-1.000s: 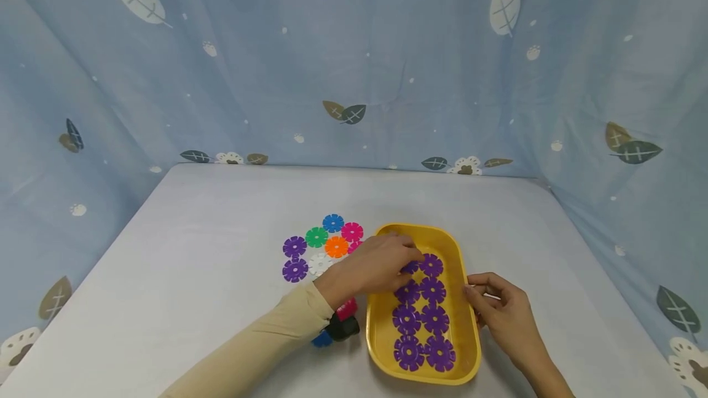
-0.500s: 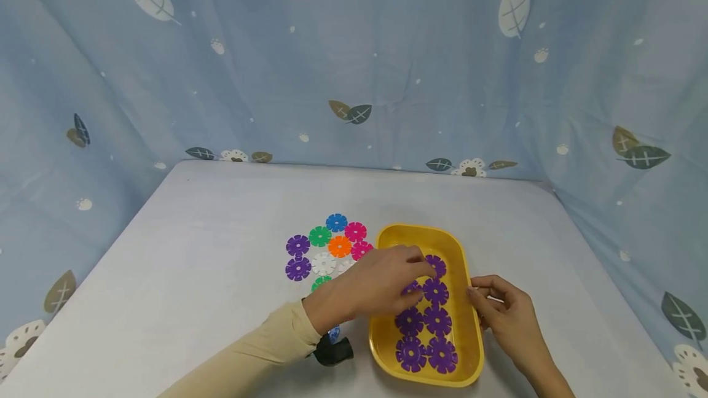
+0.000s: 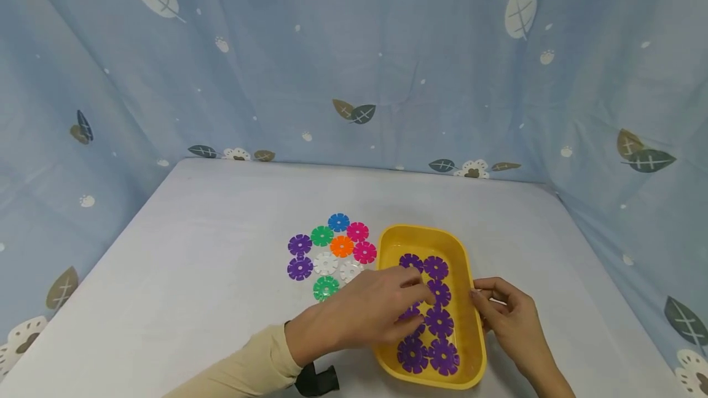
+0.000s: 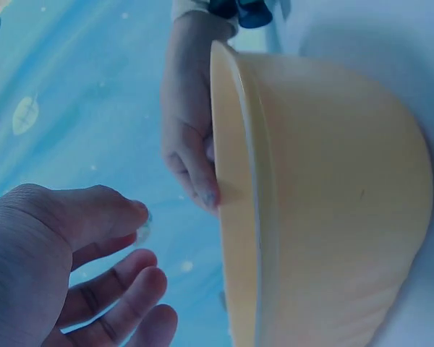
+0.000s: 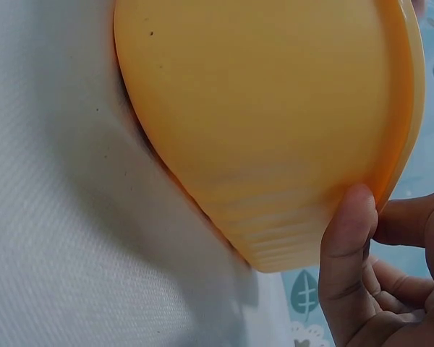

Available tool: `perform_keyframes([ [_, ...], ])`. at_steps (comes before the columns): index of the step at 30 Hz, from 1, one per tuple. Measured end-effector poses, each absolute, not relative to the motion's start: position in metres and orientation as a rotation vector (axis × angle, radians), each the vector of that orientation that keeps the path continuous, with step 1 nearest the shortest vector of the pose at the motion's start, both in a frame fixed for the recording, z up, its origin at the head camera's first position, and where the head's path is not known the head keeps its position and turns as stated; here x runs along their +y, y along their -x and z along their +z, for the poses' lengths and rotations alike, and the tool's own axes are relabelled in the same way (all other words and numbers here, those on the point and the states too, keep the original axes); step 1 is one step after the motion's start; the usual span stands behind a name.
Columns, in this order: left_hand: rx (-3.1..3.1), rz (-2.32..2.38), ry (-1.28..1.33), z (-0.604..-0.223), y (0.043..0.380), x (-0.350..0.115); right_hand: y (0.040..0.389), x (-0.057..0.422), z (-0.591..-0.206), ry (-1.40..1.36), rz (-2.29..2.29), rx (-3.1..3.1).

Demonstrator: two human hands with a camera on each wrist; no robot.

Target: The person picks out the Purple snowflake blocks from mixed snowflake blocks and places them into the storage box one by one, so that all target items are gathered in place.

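A yellow plastic basket (image 3: pixel 469 250) holds two columns of purple snowflake discs (image 3: pixel 439 322) on its floor. My left hand (image 3: pixel 367 309) reaches over the basket's left rim, fingers loosely bent above the left column and hiding part of it. In the left wrist view that hand (image 4: pixel 79 260) shows nothing between thumb and fingers, apart from the basket wall (image 4: pixel 340 188). On the opposite side, my right hand (image 3: pixel 511 321) pinches the basket's right rim. The right wrist view shows its thumb (image 5: pixel 351 224) pressed on the outer wall, with fingers behind the rim.
Left of the basket, loose snowflake discs lie flat on the white table: purple (image 3: pixel 300 268), green (image 3: pixel 322 236), blue (image 3: pixel 338 222), orange (image 3: pixel 342 246), pink (image 3: pixel 364 252) and white (image 3: pixel 326 263). A black wrist camera (image 3: pixel 317 380) hangs at my left wrist. Blue patterned cloth (image 3: pixel 354 60) stands behind.
My left hand has moved toward me along the basket, from the far discs to nearer ones, uncovering far purple discs and loose discs on the table. My right hand keeps its grip.
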State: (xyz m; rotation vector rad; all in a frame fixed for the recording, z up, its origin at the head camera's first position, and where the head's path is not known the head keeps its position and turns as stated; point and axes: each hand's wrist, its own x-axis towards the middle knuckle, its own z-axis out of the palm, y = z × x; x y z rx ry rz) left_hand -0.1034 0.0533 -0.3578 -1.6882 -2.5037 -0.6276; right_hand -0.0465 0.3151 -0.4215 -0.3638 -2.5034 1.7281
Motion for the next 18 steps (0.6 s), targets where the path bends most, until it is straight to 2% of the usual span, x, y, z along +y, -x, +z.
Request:
perform_keyframes([
  [18, -2.51, -0.729, 1.707, -0.362, 0.074, 0.024, 0.048, 0.315, -0.421, 0.374, 1.689, -2.539],
])
